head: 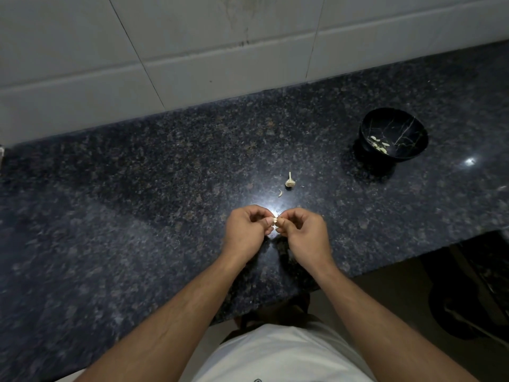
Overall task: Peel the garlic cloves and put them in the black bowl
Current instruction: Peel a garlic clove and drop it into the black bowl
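Near the counter edge: left hand (246,230) and right hand (302,231) together, fingertips of both pinching one small garlic clove (275,221) above the dark granite counter (137,202). Farther back: garlic stem remnant (290,182) and a peel scrap (280,193). Far right: black bowl (396,150) holding peeled cloves (380,144).

Head cam, down, prob. close, counter (137,216)
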